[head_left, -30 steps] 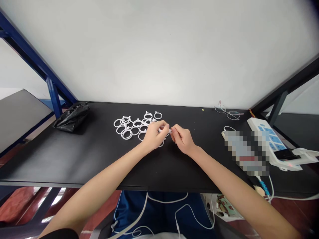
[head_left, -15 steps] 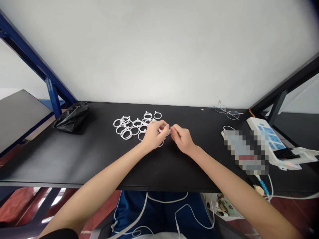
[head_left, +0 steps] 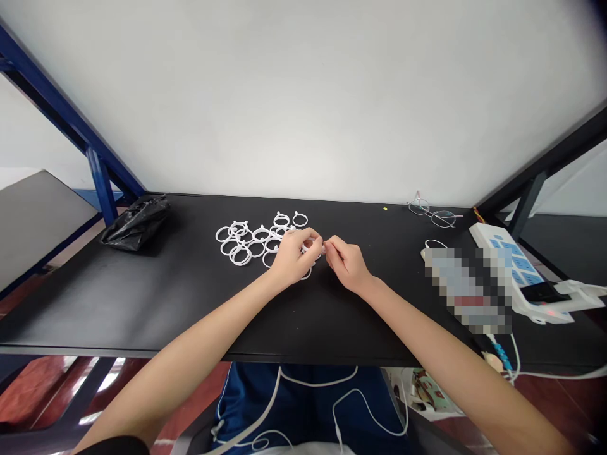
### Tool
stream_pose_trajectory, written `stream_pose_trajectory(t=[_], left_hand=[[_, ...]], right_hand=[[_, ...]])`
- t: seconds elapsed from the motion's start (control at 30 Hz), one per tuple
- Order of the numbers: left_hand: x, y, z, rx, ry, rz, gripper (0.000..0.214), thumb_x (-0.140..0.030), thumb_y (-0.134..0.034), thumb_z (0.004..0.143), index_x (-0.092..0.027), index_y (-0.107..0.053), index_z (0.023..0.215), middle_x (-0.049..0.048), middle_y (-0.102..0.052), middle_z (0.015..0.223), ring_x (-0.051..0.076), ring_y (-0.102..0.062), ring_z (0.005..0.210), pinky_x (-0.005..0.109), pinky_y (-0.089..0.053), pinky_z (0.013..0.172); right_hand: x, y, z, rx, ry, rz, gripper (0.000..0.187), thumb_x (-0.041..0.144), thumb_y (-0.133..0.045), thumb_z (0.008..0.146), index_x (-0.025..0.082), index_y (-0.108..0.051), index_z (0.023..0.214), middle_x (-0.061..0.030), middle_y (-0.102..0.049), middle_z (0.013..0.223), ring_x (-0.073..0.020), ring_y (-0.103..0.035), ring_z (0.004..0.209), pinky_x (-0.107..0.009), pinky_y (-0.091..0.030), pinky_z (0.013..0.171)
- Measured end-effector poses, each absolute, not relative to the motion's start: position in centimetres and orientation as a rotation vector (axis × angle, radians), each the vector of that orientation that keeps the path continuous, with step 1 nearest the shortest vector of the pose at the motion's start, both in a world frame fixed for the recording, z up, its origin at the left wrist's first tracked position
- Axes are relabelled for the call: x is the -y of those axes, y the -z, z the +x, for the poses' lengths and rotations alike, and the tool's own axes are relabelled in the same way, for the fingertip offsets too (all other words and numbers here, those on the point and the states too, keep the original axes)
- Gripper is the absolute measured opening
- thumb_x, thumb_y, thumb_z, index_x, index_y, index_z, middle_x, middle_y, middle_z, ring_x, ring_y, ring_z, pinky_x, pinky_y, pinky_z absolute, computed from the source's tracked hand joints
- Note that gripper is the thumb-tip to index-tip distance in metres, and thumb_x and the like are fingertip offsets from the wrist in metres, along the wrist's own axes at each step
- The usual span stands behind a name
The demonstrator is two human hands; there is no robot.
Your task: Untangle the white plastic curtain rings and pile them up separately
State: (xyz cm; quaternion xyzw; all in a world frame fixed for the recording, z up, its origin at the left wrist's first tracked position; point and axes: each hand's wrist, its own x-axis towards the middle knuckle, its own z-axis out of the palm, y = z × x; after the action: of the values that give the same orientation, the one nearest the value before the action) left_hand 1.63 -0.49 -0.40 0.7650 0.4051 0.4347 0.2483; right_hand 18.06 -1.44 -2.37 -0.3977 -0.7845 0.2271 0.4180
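Note:
Several white curtain rings (head_left: 257, 249), each with a small eyelet, lie in a loose, overlapping pile on the black desk (head_left: 190, 291). My left hand (head_left: 294, 254) is at the pile's right side, its thumb and fingers closed on one white curtain ring (head_left: 318, 253). Right beside it, my right hand (head_left: 348, 262) pinches at the small end of that same ring. What exactly sits between the right fingertips is too small to make out. Part of the pile is hidden under my left hand.
A black plastic bag (head_left: 137, 222) lies at the back left. Eyeglasses (head_left: 441, 218) rest at the back right. A blurred-out phone (head_left: 467, 294), a white power strip (head_left: 507, 259) and cables (head_left: 516, 360) occupy the right side. Behind the desk stands a pale wall (head_left: 303, 101).
Almost nothing differs. Both hands hold their places, with only a very slight shift of the fingertips at the ring.

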Motion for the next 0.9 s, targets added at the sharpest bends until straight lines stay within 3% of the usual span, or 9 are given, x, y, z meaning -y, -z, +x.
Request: stream_pose_trajectory(t=[0.37, 0.53, 0.7, 0.9], left_hand=[[0.1, 0.9, 1.7, -1.119, -1.168, 2.108, 0.031, -0.034, -0.041, 0.095, -0.018, -0.057, 0.073, 0.0002, -0.064, 0.068, 0.014, -0.056, 0.065, 0.032, -0.043, 0.079], [0.3, 1.0, 1.5, -1.085, -1.181, 2.062, 0.019, -0.027, -0.041, 0.091, -0.019, -0.058, 0.096, 0.0038, -0.068, 0.088, 0.019, -0.061, 0.085, 0.035, -0.043, 0.087], [0.2, 1.2, 1.0, -0.915, -1.145, 2.052, 0.038, -0.014, -0.035, 0.082, -0.017, -0.048, 0.118, 0.0092, -0.061, 0.112, 0.022, -0.056, 0.108, 0.041, -0.041, 0.097], [-0.5, 1.0, 0.1, -0.88, -1.048, 2.275, 0.064, -0.009, -0.043, 0.071, -0.017, -0.035, 0.134, 0.013, -0.046, 0.135, 0.026, -0.045, 0.121, 0.045, -0.035, 0.106]], right_hand=[[1.4, 2.1, 18.1, 1.98, -0.603, -0.986, 0.029, 0.039, -0.039, 0.1, 0.022, -0.047, 0.078, 0.0046, -0.049, 0.056, -0.0103, -0.044, 0.047, -0.025, -0.035, 0.051], [1.3, 2.0, 18.2, 1.96, -0.645, -0.996, 0.029, 0.04, -0.039, 0.1, 0.021, -0.05, 0.081, 0.0047, -0.054, 0.056, -0.0096, -0.049, 0.044, -0.024, -0.039, 0.051], [1.2, 1.8, 18.3, 1.877, -0.668, -1.04, 0.027, 0.042, -0.042, 0.099, 0.021, -0.052, 0.084, 0.0041, -0.06, 0.061, -0.0088, -0.054, 0.044, -0.022, -0.042, 0.049], [0.4, 1.9, 18.8, 1.554, -0.527, -1.163, 0.032, 0.046, -0.046, 0.096, 0.02, -0.053, 0.078, 0.0008, -0.064, 0.066, -0.0105, -0.059, 0.049, -0.022, -0.047, 0.051]])
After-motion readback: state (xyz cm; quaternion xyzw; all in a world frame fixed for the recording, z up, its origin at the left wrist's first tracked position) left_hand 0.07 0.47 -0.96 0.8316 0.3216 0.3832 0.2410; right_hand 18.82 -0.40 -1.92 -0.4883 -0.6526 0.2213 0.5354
